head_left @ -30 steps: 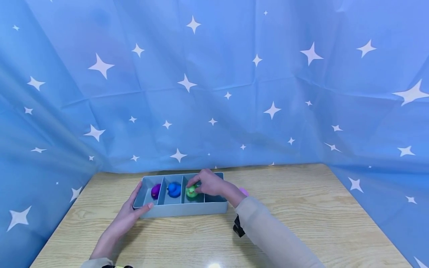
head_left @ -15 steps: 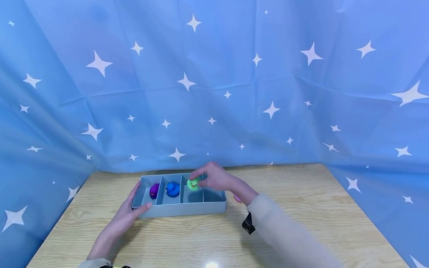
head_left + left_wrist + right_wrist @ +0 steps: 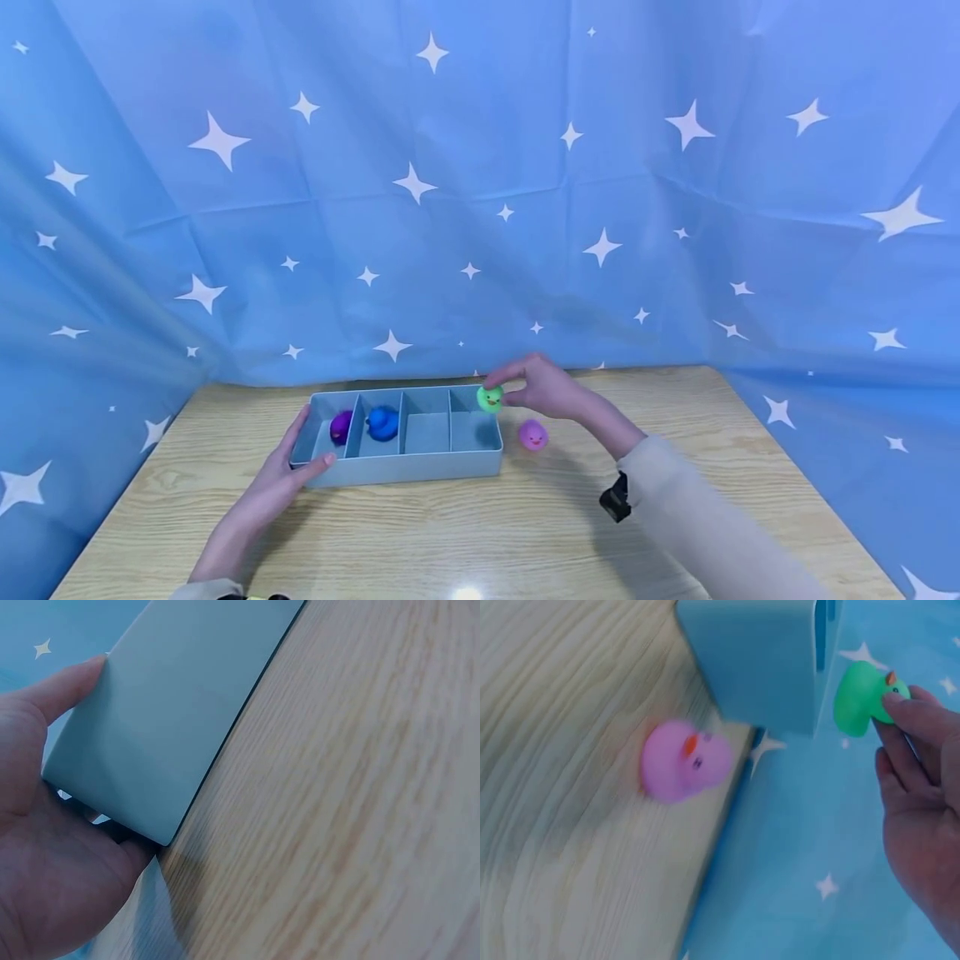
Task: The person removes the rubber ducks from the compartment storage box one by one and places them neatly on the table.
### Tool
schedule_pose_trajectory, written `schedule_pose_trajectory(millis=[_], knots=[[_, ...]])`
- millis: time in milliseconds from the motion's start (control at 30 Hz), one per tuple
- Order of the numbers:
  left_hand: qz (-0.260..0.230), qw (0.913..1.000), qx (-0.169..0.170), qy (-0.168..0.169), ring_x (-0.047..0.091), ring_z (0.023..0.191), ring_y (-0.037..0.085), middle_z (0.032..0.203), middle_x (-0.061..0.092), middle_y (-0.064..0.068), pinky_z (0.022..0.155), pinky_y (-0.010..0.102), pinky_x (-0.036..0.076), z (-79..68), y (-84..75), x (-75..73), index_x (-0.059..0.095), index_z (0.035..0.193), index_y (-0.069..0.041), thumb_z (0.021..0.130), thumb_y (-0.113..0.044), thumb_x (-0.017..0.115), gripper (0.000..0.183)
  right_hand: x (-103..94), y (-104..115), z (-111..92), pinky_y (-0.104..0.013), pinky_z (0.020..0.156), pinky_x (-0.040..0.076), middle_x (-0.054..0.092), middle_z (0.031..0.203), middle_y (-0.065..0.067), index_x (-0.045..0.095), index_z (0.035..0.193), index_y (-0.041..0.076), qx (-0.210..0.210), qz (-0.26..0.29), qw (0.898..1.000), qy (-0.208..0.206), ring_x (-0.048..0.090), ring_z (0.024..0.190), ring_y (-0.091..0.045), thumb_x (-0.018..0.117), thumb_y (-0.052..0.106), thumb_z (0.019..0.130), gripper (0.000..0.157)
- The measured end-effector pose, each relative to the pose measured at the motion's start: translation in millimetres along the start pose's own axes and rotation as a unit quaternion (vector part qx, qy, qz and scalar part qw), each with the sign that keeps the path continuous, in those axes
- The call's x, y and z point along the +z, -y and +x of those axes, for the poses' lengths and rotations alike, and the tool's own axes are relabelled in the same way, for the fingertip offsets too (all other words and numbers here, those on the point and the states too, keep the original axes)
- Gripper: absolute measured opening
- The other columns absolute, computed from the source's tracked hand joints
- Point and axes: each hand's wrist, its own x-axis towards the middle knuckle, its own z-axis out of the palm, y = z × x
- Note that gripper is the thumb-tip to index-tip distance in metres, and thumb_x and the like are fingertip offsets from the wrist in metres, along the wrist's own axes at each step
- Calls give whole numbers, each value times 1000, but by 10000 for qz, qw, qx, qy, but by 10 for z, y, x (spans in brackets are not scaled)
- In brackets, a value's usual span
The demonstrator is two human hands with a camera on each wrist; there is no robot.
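A grey-blue divided box [image 3: 405, 469] lies on the wooden table, its compartments side by side. My left hand [image 3: 273, 482] grips its left end, thumb on the front rim; the left wrist view shows the palm against that end [image 3: 150, 727]. In the leftmost compartment sits a purple toy duck [image 3: 341, 427], and a blue toy duck [image 3: 383, 423] is in the one beside it. Between thumb and fingers my right hand [image 3: 546, 389] pinches a green toy duck [image 3: 491, 399], held up over the box's right end. A pink toy duck [image 3: 679, 761] stands on the table just right of the box.
The wooden table [image 3: 420, 533] reaches back to a blue curtain with white stars [image 3: 480, 208], which also hangs along both sides. A dark wrist device [image 3: 616, 498] is on the right sleeve [image 3: 697, 508].
My right hand has lifted the green duck out of the third compartment and moved it right, uncovering the pink duck. The left hand keeps its grip on the box.
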Motion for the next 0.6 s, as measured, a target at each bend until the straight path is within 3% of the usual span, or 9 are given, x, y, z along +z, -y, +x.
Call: schedule_pose_trajectory(millis=[333,600], knots=[[-44,10000,-57,10,-14,151,49,170,-14,19,114,75,0,28,22,-5,-13,164,-27,100,-37,66,103,-166,-218,-322,-51,103,51,75,117,-6,79,114,6,-21,-155,9998,-133,65,120,-33,75,-3,87,29],[2,10000,-31,6,-13,152,49,170,-13,19,115,74,1,19,26,-6,-13,164,-27,100,-37,67,103,-234,-388,-516,-52,100,52,75,117,-8,78,114,5,228,-208,9994,-178,66,118,-35,76,-4,87,29]])
